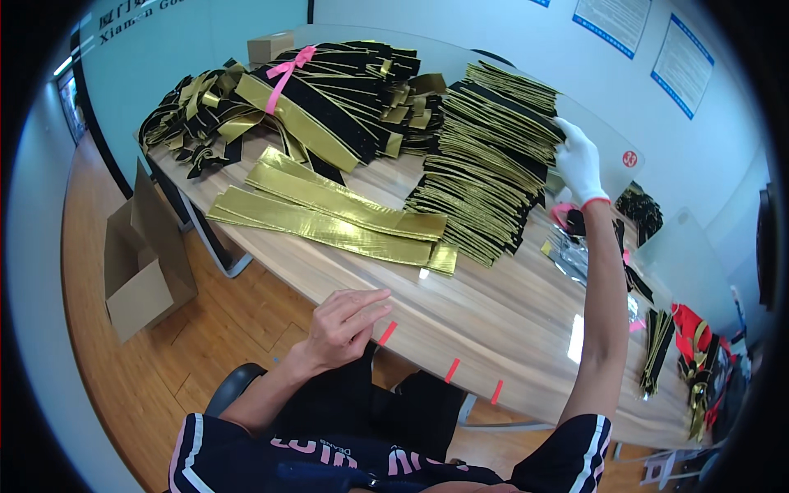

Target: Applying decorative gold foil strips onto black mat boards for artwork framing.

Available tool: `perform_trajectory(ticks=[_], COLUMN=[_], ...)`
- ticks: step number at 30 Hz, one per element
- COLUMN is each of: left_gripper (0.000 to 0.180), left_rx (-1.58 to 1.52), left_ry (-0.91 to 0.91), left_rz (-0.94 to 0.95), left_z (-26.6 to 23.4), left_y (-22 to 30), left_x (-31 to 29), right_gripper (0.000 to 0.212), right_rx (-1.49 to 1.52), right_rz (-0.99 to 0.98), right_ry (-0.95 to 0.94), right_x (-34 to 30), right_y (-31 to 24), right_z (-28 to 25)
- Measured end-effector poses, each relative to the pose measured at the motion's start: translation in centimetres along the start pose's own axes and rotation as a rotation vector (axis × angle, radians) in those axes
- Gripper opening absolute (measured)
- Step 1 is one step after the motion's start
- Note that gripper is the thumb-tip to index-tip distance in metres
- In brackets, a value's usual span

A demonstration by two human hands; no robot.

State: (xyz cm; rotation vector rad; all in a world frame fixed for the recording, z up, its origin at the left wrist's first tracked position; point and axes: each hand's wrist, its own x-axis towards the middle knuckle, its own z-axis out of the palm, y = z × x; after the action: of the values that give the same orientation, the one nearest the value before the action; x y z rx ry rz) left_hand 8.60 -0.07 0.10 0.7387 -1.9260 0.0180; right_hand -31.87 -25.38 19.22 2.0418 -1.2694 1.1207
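Observation:
A long row of gold and black fabric strips (481, 164) stands packed on edge across the table. My right hand (582, 162), in a white glove with a red cuff, is at the right side of this row, its fingers closed at the strips' ends. A wide black face shows between the strips beside it. My left hand (341, 327) is bare and hovers by the table's front edge, fingers stretched out, holding nothing. In front of it, several loose gold strips (329, 215) lie flat and overlapping.
A bundle tied with a pink ribbon (289, 76) lies at the back left, beside a tangled strip heap (197, 111). Red tape marks (452, 370) line the front edge of the table (501, 329). More strips (656, 349) lie right. An open cardboard box (144, 263) stands left on the floor.

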Motion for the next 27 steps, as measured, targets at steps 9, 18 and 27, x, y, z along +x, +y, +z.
perform_trajectory(ticks=[9, 18, 27], left_gripper=[0.034, 0.028, 0.031], left_rx=[0.058, 0.083, 0.101], left_ry=[-0.026, -0.088, -0.038], left_rz=[-0.089, -0.083, -0.213], left_z=[1.6, 1.6, 1.4], left_y=[-2.2, -2.5, -5.4], left_x=[-0.1, -1.2, 0.7], right_gripper=[0.024, 0.02, 0.014], right_rx=[0.367, 0.06, 0.16], right_rz=[-0.053, -0.362, -0.218], right_ry=[-0.455, -0.606, -0.531], right_x=[-7.2, -11.9, -12.2], right_y=[-12.4, -16.4, -16.5], right_z=[0.4, 6.8, 3.4])
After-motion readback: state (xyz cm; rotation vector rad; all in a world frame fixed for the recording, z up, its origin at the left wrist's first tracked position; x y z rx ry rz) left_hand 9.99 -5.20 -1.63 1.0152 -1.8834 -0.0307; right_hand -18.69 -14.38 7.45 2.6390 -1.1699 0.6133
